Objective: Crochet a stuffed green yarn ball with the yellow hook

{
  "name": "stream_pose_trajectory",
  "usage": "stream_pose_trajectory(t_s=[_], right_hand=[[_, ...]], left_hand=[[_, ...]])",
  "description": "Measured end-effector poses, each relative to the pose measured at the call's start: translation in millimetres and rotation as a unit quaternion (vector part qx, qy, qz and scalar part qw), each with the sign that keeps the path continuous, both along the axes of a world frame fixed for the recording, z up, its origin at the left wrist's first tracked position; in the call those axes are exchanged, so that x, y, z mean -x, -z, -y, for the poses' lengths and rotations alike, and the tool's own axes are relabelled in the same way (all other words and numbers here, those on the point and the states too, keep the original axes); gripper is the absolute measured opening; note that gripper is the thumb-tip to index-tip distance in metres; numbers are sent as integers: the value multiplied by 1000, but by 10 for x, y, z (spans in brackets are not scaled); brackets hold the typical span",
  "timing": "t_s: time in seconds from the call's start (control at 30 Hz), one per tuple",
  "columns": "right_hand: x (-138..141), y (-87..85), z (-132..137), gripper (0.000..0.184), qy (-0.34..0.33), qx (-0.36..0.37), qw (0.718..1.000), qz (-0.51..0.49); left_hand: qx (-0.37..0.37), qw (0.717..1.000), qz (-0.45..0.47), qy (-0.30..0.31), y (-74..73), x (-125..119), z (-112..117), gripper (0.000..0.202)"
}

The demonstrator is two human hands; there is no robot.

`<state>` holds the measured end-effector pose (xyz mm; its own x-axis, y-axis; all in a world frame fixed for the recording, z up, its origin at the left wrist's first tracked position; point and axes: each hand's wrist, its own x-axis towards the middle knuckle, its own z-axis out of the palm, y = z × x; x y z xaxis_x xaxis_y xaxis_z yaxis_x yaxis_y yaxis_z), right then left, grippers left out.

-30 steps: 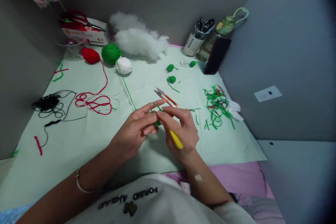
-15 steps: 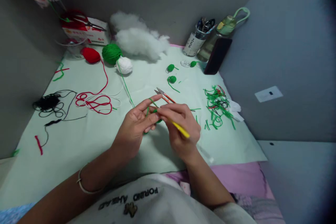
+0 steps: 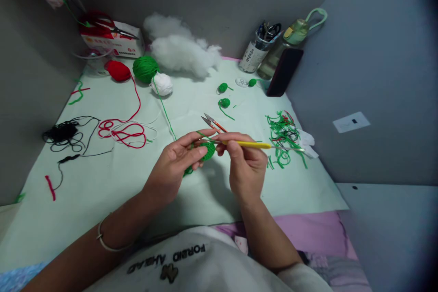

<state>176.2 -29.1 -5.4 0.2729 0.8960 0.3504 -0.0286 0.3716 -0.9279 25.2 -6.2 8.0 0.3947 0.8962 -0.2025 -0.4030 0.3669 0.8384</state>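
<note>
Yellow hook [image 3: 255, 144], R fingers [image 3: 236, 150] gripping, points L (axis sideways); L fingers [image 3: 190, 159] pinch crochet [image 3: 208, 150].

Green, red and white yarn balls [image 3: 145, 69], white fiberfill [image 3: 186, 52], thread snips [image 3: 215, 123] and tangled yarn scraps [image 3: 282, 133] lie across a pale green sheet [image 3: 191, 105].

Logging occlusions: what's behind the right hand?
Beyond the right hand, orange-handled snips show blades and part of the handles. The handle ends are covered; anything fully behind can't be seen.
</note>
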Motion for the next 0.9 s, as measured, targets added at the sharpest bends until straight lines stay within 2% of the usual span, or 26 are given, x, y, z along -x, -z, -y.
stream_pose_trajectory(t_s=[0.13,0.23,0.33,0.43,0.5,0.6,0.67,0.7,0.73,0.8,0.87,0.9], right_hand=[[-41,11,-8,17,-41,29,995,-82],[-41,-20,-3,18,-52,18,995,-79],[-20,-51,33,19,-22,-9,1000,-13],[-4,-43,81,19,24,-57,992,107],[5,-14,104,22,45,-113,973,195],[21,33,121,26,79,-185,917,344],[25,47,124,26,111,-204,879,416],[23,46,122,26,120,-208,874,423],[17,39,117,25,120,-204,884,403],[1,17,94,23,98,-174,936,289],[-12,-8,59,22,63,-127,980,137],[-14,-18,39,21,46,-104,990,82]], left_hand=[[7,1000,-16,-12,10,24,-5,30],[13,999,-31,-14,14,39,-14,31],[7,999,-41,-20,33,49,-17,31],[-21,997,-56,-45,56,42,-3,30],[-42,994,-70,-69,59,24,17,32],[-45,993,-51,-93,34,-11,40,40],[-3,998,-7,-62,5,-21,35,46],[31,999,18,-34,-10,-19,24,46],[66,997,42,-9,-23,-12,9,43],[115,990,79,17,-42,9,-26,36],[119,989,91,10,-51,26,-52,35],[108,990,86,7,-51,28,-57,36]])
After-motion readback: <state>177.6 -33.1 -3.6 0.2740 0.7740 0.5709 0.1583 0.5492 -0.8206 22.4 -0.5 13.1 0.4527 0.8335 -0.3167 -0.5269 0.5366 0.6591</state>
